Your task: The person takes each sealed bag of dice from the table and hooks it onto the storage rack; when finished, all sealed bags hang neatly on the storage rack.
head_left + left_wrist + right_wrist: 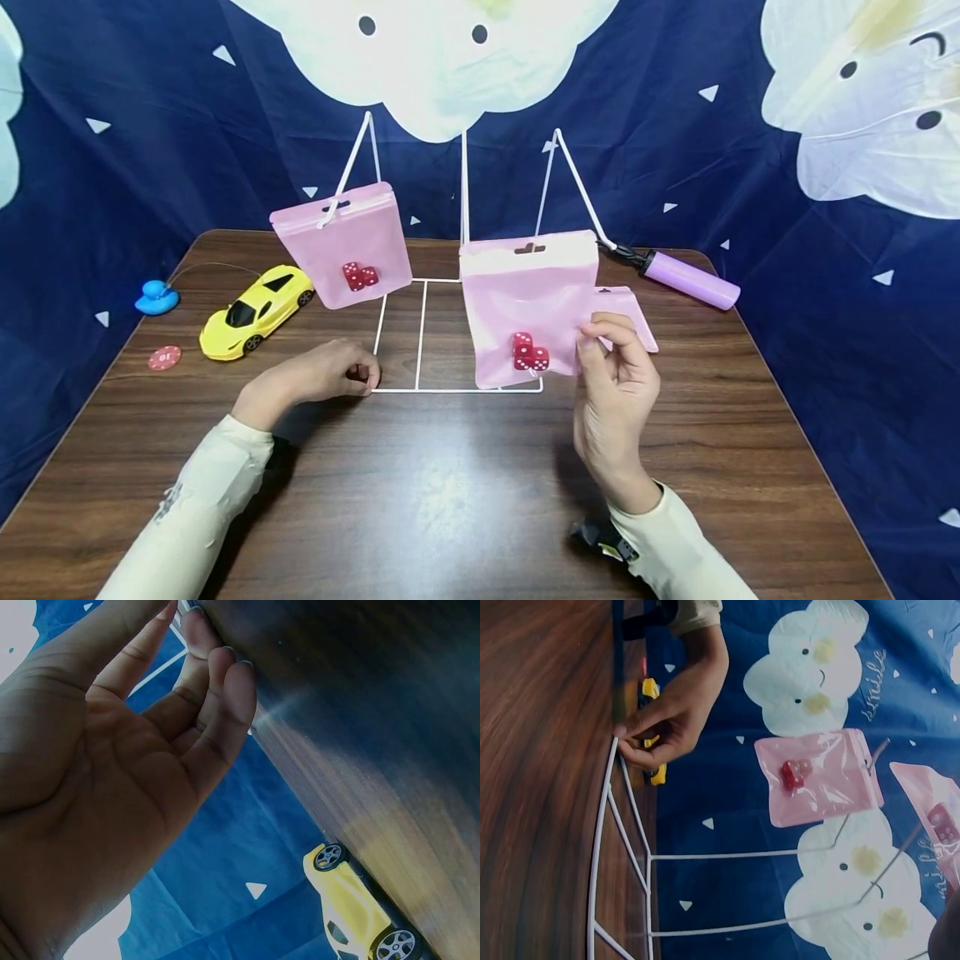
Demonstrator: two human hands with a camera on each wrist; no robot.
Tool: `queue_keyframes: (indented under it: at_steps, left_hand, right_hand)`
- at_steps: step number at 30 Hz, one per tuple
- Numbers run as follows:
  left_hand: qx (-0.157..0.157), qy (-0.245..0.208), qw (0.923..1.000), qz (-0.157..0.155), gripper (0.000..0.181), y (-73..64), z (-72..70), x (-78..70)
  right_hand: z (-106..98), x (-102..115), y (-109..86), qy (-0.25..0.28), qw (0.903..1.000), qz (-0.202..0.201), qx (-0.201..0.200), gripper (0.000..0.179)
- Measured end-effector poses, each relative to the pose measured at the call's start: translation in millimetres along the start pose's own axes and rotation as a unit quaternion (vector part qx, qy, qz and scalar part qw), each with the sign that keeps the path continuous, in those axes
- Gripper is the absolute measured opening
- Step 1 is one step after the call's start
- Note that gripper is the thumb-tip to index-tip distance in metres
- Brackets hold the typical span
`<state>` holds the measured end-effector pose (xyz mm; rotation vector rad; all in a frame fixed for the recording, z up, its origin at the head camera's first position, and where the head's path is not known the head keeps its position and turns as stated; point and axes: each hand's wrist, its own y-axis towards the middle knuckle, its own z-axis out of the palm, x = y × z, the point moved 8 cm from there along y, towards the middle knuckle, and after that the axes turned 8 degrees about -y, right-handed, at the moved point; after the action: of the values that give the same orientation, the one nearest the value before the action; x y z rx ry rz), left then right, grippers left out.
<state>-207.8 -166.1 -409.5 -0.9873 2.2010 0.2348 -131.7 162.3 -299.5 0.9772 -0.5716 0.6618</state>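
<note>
My right hand [615,400] pinches the lower right edge of a pink zip bag [528,292] and holds it upright above the table. Three red dice [529,353] show low in this bag, and a hang hole is at its top. With thumb and fingertips, my left hand [318,375] grips the front left corner of a white wire display rack [450,391]; the right wrist view also shows the left hand [679,712] pinching that corner. A second pink bag [315,242], with red dice [360,276] inside, hangs on the rack's left hook.
Left on the table are a yellow toy car [255,312], a blue duck [157,298] and a red chip [165,358]. Behind the right hand lies another pink bag [636,321]. A purple hand pump [692,280] lies at the back right, near the rack's right hook.
</note>
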Motion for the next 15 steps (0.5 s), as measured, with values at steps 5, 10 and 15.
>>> queue_keyframes:
  at_steps: [5,10,15]
  left_hand:
    - [-0.001,0.002,1.0,0.001,0.022,0.0,-1.0,0.7]
    - [-0.003,0.003,1.0,-0.003,0.022,-0.5,-0.8,1.6]
    - [-0.001,0.002,1.0,-0.003,0.021,-0.3,0.2,0.1]
  right_hand:
    - [10.8,-2.0,-4.4,-0.001,0.9999,0.008,0.012,0.018]
    - [22.8,-4.7,-8.6,0.013,0.9992,0.013,0.036,0.013]
    - [29.6,-9.3,-12.5,0.025,0.9983,0.021,0.048,0.009]
